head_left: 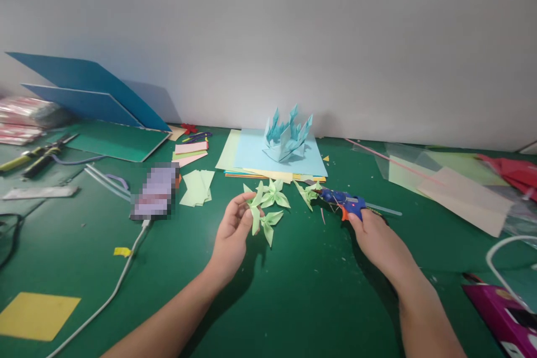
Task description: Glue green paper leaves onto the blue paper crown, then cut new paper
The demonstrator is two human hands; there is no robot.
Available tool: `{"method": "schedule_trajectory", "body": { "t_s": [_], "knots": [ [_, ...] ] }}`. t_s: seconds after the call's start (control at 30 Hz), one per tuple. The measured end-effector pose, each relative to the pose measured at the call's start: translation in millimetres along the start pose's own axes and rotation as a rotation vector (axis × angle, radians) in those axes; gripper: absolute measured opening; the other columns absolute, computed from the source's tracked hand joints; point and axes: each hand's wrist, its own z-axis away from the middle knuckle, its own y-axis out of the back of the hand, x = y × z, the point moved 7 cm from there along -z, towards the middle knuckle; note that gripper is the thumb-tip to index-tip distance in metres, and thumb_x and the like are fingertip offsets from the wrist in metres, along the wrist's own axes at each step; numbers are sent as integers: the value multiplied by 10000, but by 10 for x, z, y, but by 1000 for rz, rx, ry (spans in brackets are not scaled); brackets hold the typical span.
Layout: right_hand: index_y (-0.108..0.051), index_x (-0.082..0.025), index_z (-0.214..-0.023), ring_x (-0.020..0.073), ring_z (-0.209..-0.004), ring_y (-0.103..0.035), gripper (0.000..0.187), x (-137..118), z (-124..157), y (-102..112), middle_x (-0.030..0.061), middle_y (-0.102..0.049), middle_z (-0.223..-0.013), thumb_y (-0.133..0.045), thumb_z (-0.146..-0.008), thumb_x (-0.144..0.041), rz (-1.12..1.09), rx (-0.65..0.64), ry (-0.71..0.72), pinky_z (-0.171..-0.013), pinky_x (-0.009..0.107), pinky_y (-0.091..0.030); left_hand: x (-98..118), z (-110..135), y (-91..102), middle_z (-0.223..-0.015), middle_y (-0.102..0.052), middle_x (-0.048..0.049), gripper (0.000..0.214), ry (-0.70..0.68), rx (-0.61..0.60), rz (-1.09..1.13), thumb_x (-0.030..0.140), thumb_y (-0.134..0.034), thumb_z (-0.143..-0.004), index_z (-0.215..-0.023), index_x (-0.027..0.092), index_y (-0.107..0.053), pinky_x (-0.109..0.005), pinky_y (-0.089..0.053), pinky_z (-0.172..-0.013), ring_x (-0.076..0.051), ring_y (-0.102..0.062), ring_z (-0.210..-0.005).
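My left hand (237,224) pinches a light green folded paper flower (257,210) between thumb and fingers, above the green table. Two more green paper flowers are close by: one (274,194) just behind it and another (271,225) to its right, partly overlapped by the held one. My right hand (377,238) grips a blue hot glue gun (342,201) with an orange trigger, its nozzle pointing left. A further green paper flower (308,194) is at the nozzle; whether they touch I cannot tell. A clear glue stick (384,209) sticks out of the gun's back.
A light blue folded paper piece (287,137) stands on stacked coloured paper (247,151) at the back. Left are a phone (155,190) on a white cable (121,282), green slips (197,187), pliers (46,156) and blue boards (96,95). A purple box (499,313) lies front right.
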Motion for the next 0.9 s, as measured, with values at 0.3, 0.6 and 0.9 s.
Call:
{"method": "schedule_trajectory", "body": {
  "t_s": [0.3, 0.6, 0.9],
  "knots": [
    [-479, -232, -772, 251, -774, -628, 288, 99, 108, 99, 100, -644, -848, -281, -867, -418, -266, 40, 2, -592, 301, -447, -45, 4, 15, -708, -599, 26, 292, 19, 7, -13, 305, -667, -745, -1007, 212, -582, -249, -408, -595, -92, -490, -565],
    [-482, -242, -795, 265, -765, -634, 358, -4, 231, 213, 105, -655, -883, -243, -817, -508, -281, 108, 46, -584, 331, -467, -46, 30, -20, -721, -613, 13, 299, 116, 4, 94, 305, -685, -729, -988, 205, -574, -273, -454, -643, -113, -545, -628],
    [-535, -168, -1050, 301, -1126, -563, 476, 512, 405, -212, 170, -599, -1211, -276, -798, -478, -208, -65, -132, -857, 379, -478, -51, 44, -12, -712, -607, 18, 255, 107, 4, 52, 274, -660, -754, -988, 207, -585, -259, -418, -623, -96, -511, -580]
  ]
}}
